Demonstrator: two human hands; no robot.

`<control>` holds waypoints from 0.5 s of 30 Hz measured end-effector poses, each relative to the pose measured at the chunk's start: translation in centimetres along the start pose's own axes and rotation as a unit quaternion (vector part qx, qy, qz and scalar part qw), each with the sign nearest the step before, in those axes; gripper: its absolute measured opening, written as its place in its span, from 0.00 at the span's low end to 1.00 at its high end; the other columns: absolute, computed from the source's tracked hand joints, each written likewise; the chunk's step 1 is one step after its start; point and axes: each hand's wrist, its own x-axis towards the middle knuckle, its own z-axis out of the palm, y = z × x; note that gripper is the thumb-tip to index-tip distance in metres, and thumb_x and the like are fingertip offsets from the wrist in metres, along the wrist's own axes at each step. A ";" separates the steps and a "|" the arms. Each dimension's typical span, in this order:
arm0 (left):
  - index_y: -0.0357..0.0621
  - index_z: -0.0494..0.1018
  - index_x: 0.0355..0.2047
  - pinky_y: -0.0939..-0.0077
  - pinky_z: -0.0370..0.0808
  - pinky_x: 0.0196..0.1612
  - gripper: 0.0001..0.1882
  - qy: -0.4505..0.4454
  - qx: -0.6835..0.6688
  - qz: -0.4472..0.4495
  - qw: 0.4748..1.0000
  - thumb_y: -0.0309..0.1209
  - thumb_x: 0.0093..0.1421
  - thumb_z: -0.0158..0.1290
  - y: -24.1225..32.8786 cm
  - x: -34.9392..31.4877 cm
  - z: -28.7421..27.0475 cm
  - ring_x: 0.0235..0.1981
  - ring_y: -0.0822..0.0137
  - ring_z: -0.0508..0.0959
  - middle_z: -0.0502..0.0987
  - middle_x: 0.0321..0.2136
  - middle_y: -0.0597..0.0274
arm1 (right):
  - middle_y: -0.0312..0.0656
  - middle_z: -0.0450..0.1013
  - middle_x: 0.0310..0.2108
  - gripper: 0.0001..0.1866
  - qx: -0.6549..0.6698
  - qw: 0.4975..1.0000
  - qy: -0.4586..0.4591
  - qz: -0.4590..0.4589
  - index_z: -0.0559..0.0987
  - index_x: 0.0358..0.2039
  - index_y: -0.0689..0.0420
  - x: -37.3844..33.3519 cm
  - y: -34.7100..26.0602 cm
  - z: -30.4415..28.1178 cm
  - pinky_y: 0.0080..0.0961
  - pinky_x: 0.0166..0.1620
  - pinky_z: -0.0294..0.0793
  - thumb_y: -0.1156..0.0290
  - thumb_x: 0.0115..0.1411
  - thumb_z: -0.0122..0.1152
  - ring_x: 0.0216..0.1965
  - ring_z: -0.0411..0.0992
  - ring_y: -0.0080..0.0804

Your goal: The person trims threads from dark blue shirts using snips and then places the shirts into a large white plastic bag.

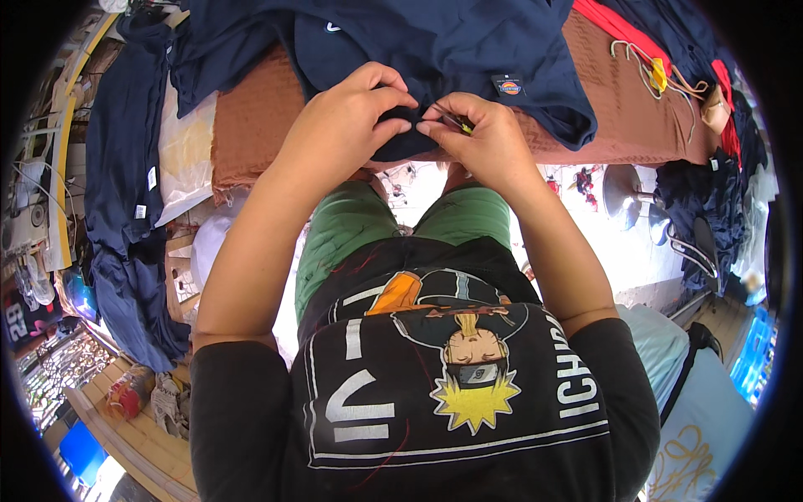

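A dark navy garment [468, 50] with a hanging tag [507, 84] is spread over the table's near edge. My left hand [355, 117] rests on it with curled fingers, and a gap shows between thumb and fingertips. Facing it across a small stretch of dark cloth, my right hand [481, 130] has its thumb and index finger drawn together. A thin dark tool with a yellow-green part [456, 123], perhaps thread snips, sits within the right fingers. Whether a thread is pinched there is too small to tell.
Brown cloth [623, 109] covers the table. Cords [661, 75] and red fabric [619, 27] lie at its right end. More navy garments [125, 142] hang at the left. A wooden slatted bench [138, 427] stands at lower left, and pale blue fabric [703, 435] at lower right.
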 end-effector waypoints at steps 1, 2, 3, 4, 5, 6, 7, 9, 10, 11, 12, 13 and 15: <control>0.42 0.76 0.39 0.75 0.73 0.33 0.13 0.007 -0.013 -0.002 1.000 0.27 0.51 0.59 -0.4 0.3 0.4 0.30 0.64 0.78 0.77 0.32 0.62 | 0.29 0.70 0.21 0.08 0.013 1.000 -0.001 0.004 0.78 0.29 0.62 0.1 0.2 -0.1 0.15 0.28 0.63 0.72 0.52 0.66 0.25 0.62 0.13; 0.42 0.76 0.39 0.76 0.73 0.32 0.13 0.014 -0.024 -0.006 1.000 0.27 0.52 0.58 -0.7 0.5 0.6 0.29 0.66 0.78 0.77 0.31 0.62 | 0.29 0.70 0.21 0.07 0.026 1.000 -0.003 0.007 0.78 0.29 0.62 0.1 0.3 -0.2 0.15 0.28 0.63 0.73 0.52 0.65 0.25 0.62 0.13; 0.42 0.76 0.38 0.77 0.73 0.32 0.12 0.021 -0.036 -0.009 0.999 0.27 0.53 0.58 -0.8 0.8 0.7 0.28 0.67 0.78 0.78 0.30 0.62 | 0.29 0.70 0.21 0.07 0.033 0.999 -0.005 0.013 0.78 0.29 0.62 0.1 0.4 -0.4 0.14 0.28 0.63 0.73 0.53 0.65 0.25 0.62 0.12; 0.42 0.76 0.38 0.78 0.73 0.31 0.10 -0.015 -0.072 -0.063 0.995 0.28 0.54 0.57 -0.6 0.9 0.6 0.26 0.68 0.78 0.78 0.29 0.61 | 0.29 0.70 0.22 0.06 0.041 0.999 -0.008 0.018 0.78 0.29 0.62 0.2 0.5 -0.5 0.14 0.28 0.63 0.73 0.53 0.65 0.25 0.61 0.12; 0.41 0.76 0.37 0.78 0.72 0.29 0.09 -0.051 -0.107 -0.118 0.986 0.29 0.55 0.56 -0.2 1.1 0.1 0.24 0.70 0.78 0.78 0.27 0.61 | 0.29 0.70 0.22 0.06 0.049 0.999 -0.011 0.022 0.78 0.29 0.62 0.2 0.5 -0.7 0.14 0.28 0.63 0.73 0.53 0.65 0.25 0.61 0.12; 0.40 0.76 0.36 0.79 0.72 0.28 0.08 -0.087 -0.140 -0.173 0.971 0.29 0.57 0.55 0.1 1.3 -0.4 0.22 0.71 0.77 0.78 0.26 0.60 | 0.29 0.70 0.22 0.06 0.048 0.999 -0.009 0.013 0.78 0.29 0.62 0.2 0.6 -0.7 0.14 0.28 0.63 0.73 0.53 0.65 0.25 0.61 0.12; 0.39 0.75 0.35 0.80 0.72 0.27 0.08 -0.093 -0.135 -0.177 0.970 0.30 0.58 0.54 0.2 1.6 -0.7 0.21 0.72 0.77 0.77 0.25 0.60 | 0.28 0.69 0.21 0.06 0.048 0.999 -0.007 0.004 0.78 0.29 0.62 0.2 0.8 -0.7 0.14 0.28 0.63 0.73 0.53 0.65 0.25 0.61 0.12; 0.38 0.75 0.34 0.81 0.71 0.26 0.09 -0.104 -0.125 -0.186 0.969 0.32 0.61 0.52 0.4 1.8 -1.2 0.19 0.73 0.76 0.76 0.22 0.60 | 0.28 0.69 0.21 0.06 0.055 0.998 -0.012 -0.010 0.78 0.29 0.62 0.4 1.1 -0.8 0.14 0.28 0.63 0.73 0.53 0.65 0.25 0.61 0.12; 0.38 0.75 0.34 0.81 0.71 0.26 0.10 -0.096 -0.149 -0.188 0.966 0.33 0.61 0.51 0.3 1.8 -1.2 0.19 0.73 0.76 0.76 0.22 0.61 | 0.28 0.69 0.21 0.06 0.063 0.998 -0.020 -0.014 0.78 0.29 0.62 0.5 1.2 -0.8 0.14 0.28 0.63 0.73 0.53 0.65 0.25 0.61 0.12; 0.38 0.74 0.34 0.81 0.71 0.26 0.10 -0.089 -0.173 -0.190 0.962 0.33 0.61 0.51 0.2 1.7 -1.1 0.19 0.74 0.76 0.76 0.22 0.61 | 0.28 0.69 0.21 0.06 0.070 0.997 -0.027 -0.018 0.78 0.29 0.61 0.5 1.2 -0.9 0.14 0.28 0.63 0.73 0.53 0.65 0.25 0.61 0.12; 0.37 0.74 0.33 0.81 0.71 0.26 0.11 -0.081 -0.198 -0.190 0.958 0.34 0.62 0.50 0.0 1.7 -1.0 0.19 0.74 0.76 0.76 0.22 0.62 | 0.28 0.69 0.21 0.06 0.069 0.997 -0.034 -0.002 0.78 0.29 0.62 0.5 1.1 -1.0 0.14 0.29 0.64 0.73 0.53 0.65 0.25 0.62 0.12; 0.37 0.74 0.34 0.81 0.71 0.26 0.11 -0.089 -0.196 -0.192 0.957 0.34 0.62 0.50 0.0 1.8 -1.0 0.20 0.74 0.76 0.75 0.22 0.63 | 0.29 0.70 0.21 0.06 0.068 0.997 -0.040 0.014 0.78 0.29 0.62 0.5 0.9 -1.1 0.14 0.29 0.64 0.73 0.53 0.65 0.25 0.62 0.12; 0.37 0.74 0.34 0.81 0.71 0.26 0.11 -0.105 -0.192 -0.195 0.956 0.34 0.62 0.50 0.0 1.9 -1.1 0.20 0.75 0.76 0.75 0.22 0.64 | 0.29 0.71 0.22 0.07 0.056 0.997 -0.047 0.020 0.78 0.30 0.62 0.6 0.9 -1.3 0.14 0.30 0.65 0.73 0.54 0.65 0.26 0.63 0.12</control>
